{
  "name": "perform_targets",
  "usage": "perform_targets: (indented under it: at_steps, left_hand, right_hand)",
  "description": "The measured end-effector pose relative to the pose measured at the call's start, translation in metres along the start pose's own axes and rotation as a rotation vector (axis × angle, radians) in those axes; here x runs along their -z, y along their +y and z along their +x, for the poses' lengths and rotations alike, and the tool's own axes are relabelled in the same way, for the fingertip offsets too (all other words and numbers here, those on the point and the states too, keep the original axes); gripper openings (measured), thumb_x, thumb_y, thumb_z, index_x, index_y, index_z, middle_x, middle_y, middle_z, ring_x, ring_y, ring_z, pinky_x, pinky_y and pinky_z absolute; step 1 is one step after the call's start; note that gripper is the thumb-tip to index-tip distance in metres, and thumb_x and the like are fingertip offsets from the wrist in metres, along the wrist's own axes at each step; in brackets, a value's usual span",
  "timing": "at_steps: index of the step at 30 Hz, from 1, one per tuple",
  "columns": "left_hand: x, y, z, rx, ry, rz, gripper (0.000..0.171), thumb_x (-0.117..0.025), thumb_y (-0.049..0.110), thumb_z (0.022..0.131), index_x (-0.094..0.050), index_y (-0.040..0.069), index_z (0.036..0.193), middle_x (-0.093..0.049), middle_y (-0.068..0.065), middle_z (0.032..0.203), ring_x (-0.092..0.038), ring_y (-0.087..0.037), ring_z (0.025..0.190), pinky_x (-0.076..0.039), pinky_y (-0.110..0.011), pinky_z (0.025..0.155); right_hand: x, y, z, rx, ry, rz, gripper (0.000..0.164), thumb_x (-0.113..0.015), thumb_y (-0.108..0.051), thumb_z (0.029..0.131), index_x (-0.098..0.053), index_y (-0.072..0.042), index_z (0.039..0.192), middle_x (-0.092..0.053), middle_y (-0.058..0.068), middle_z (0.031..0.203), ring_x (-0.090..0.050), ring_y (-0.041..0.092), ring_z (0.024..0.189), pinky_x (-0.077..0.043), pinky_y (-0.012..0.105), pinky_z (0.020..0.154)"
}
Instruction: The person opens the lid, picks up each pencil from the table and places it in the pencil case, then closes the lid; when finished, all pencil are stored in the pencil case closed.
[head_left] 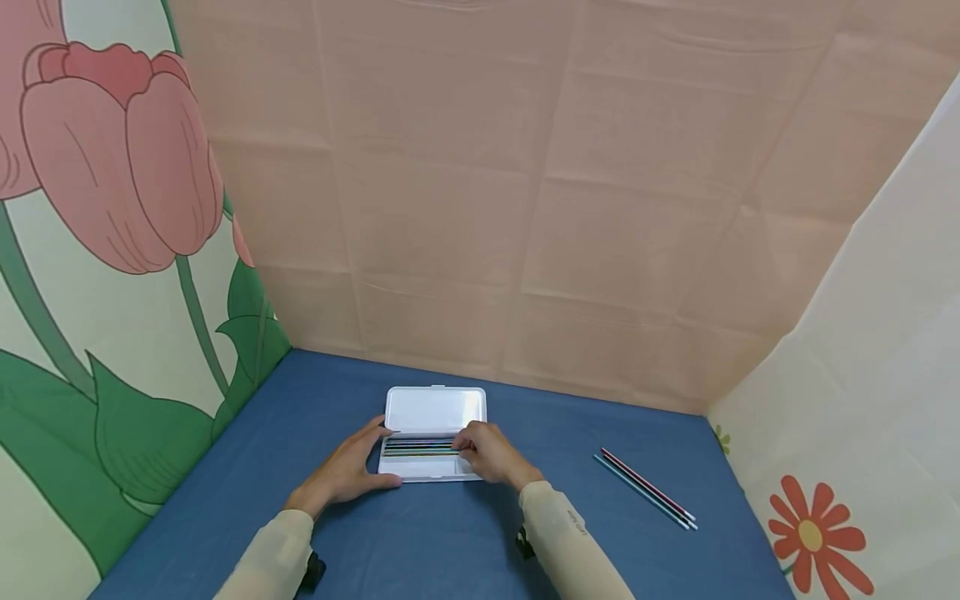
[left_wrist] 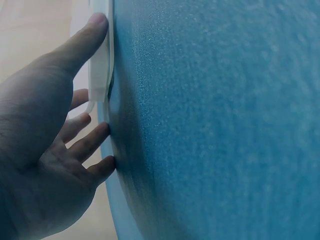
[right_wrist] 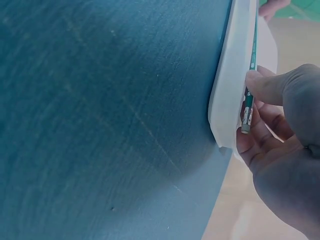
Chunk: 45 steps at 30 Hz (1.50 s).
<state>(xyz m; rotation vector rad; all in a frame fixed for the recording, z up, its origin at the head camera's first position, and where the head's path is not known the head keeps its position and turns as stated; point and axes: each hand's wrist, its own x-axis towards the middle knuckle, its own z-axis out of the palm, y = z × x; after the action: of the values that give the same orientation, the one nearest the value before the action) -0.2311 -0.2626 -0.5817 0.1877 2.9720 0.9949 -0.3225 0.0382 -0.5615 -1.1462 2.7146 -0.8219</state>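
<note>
A white pencil case (head_left: 431,468) lies on the blue cloth with its lid (head_left: 435,410) raised at the back. Several pencils (head_left: 420,447) lie side by side in its tray. My left hand (head_left: 347,467) holds the left end of the case, thumb along the front edge and index finger by the hinge side; its other fingers spread loosely in the left wrist view. Over the right part of the tray, my right hand (head_left: 491,452) pinches a green pencil (right_wrist: 248,107) near its eraser end between thumb and fingers. The pencil's far end runs along the case.
To the right on the blue cloth (head_left: 420,550) lie a few loose pencils (head_left: 648,487), one dark red and one light blue, slanting toward the front right. A beige sheet (head_left: 525,208) hangs behind, with flower-printed sheets at both sides.
</note>
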Motion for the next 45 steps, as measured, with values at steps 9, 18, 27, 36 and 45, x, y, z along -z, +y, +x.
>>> perform_targets:
  at_steps: [9,18,27,36,45]
  left_hand:
    - [0.0002,0.0008,0.0002,-0.003,-0.001,0.002,0.093,-0.097,0.052,0.088,-0.058,0.008,0.160,-0.037,-0.018,0.184,-0.043,-0.050,0.166,-0.040,-0.075,0.130]
    - [0.0011,0.0029,0.0004,-0.014,0.001,0.000,0.092,-0.098,0.050,0.088,-0.058,0.007,0.159,-0.038,-0.018,0.183,-0.043,-0.050,0.166,-0.040,-0.074,0.130]
    - [0.0013,0.0040,0.0004,-0.005,-0.003,-0.002,0.092,-0.098,0.049,0.088,-0.058,0.007,0.159,-0.037,-0.020,0.184,-0.042,-0.051,0.166,-0.040,-0.075,0.130]
    - [0.0003,0.0020,0.0001,0.004,-0.006,0.002,0.092,-0.097,0.051,0.088,-0.058,0.008,0.159,-0.036,-0.019,0.184,-0.041,-0.050,0.167,-0.040,-0.075,0.130]
    - [0.0026,0.0032,-0.0019,0.010,-0.010,0.001,0.092,-0.097,0.051,0.088,-0.058,0.007,0.159,-0.035,-0.021,0.184,-0.040,-0.051,0.167,-0.039,-0.075,0.131]
  right_hand:
    - [-0.0008,-0.0005,0.0006,-0.021,-0.013,-0.001,0.019,-0.072,0.000,0.107,-0.086,-0.012,0.111,-0.078,-0.001,0.104,-0.065,0.005,0.091,-0.062,0.026,0.086]
    - [0.0002,-0.0022,0.0009,-0.044,-0.026,0.003,0.019,-0.073,0.000,0.106,-0.087,-0.011,0.111,-0.079,0.001,0.106,-0.063,0.004,0.087,-0.060,0.025,0.081]
    - [0.0000,-0.0015,0.0004,-0.026,-0.019,-0.006,0.020,-0.073,0.001,0.106,-0.087,-0.011,0.112,-0.080,0.002,0.106,-0.066,0.005,0.087,-0.061,0.026,0.081]
    - [0.0005,-0.0018,-0.0010,-0.014,-0.020,0.000,0.019,-0.074,0.001,0.105,-0.086,-0.011,0.114,-0.081,0.001,0.108,-0.071,0.007,0.094,-0.064,0.029,0.087]
    - [0.0011,-0.0024,-0.0063,-0.061,-0.014,0.028,0.017,-0.081,-0.008,0.104,-0.084,-0.012,0.120,-0.081,0.001,0.114,-0.070,0.007,0.098,-0.064,0.033,0.094]
